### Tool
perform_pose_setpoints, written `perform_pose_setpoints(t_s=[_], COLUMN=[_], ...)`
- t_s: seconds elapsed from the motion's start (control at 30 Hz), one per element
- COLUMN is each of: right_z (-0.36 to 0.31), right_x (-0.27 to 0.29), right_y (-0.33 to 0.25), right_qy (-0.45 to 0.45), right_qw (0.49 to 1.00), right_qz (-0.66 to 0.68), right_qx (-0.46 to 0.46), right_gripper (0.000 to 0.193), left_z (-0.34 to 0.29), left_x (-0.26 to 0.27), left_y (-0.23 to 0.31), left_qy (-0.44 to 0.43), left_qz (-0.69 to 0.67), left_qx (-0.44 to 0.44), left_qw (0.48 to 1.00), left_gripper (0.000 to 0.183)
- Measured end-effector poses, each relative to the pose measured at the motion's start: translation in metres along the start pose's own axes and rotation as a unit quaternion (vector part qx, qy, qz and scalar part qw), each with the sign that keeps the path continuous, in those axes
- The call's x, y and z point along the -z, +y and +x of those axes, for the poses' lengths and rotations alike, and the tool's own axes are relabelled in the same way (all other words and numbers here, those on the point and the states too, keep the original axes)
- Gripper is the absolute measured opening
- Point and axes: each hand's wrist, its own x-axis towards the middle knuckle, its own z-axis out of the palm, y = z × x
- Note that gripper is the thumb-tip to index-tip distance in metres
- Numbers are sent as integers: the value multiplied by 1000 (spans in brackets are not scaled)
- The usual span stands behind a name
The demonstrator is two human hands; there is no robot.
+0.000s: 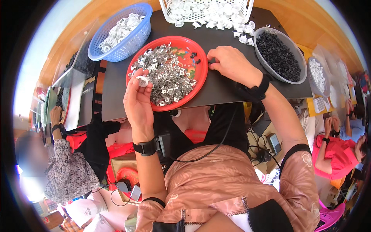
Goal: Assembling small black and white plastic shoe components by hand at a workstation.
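My left hand (138, 100) is turned palm up over the left side of a red plate (203, 77). Its fingers close on a small round white plastic part (142, 81). Small metal pieces (164, 73) are heaped across the plate, and a few tiny black parts (194, 56) lie near its right rim. Just outside that rim, my right hand (234, 63) is closed, thumb and fingers pinched low by the table. Something dark shows between those fingertips, too small to make out.
A blue basket (129, 48) of white parts stands back left. White parts spill from a white basket (166, 13) at the back. On the right is a grey bowl (303, 75) of black pieces. The dark table's edge (216, 101) is before me. People sit at both sides.
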Motion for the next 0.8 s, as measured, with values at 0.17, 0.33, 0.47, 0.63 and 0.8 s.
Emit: perform_pose_setpoints(t_s=[0.17,0.33,0.47,0.63,0.8], right_z=[7,5,1,1,2], right_x=[9,24,36,31,28], right_y=[-6,26,45,36,40], right_qy=[-66,11,7,-41,-41], right_qw=[996,998,996,993,992], right_qz=[9,3,-30,-19,-10], right_qx=[-55,-69,-88,-105,-120], right_gripper=[16,16,20,17,11], left_z=[-4,-7,-6,-5,-8], left_x=[-6,-6,-7,-8,-10], left_y=[2,4,4,4,5], left_qy=[15,8,3,13,-2], left_qz=[-10,-17,-26,-25,-27], left_qx=[3,0,-5,-5,8], left_qw=[1000,1000,1000,1000,1000], left_gripper=[34,33,33,33,35])
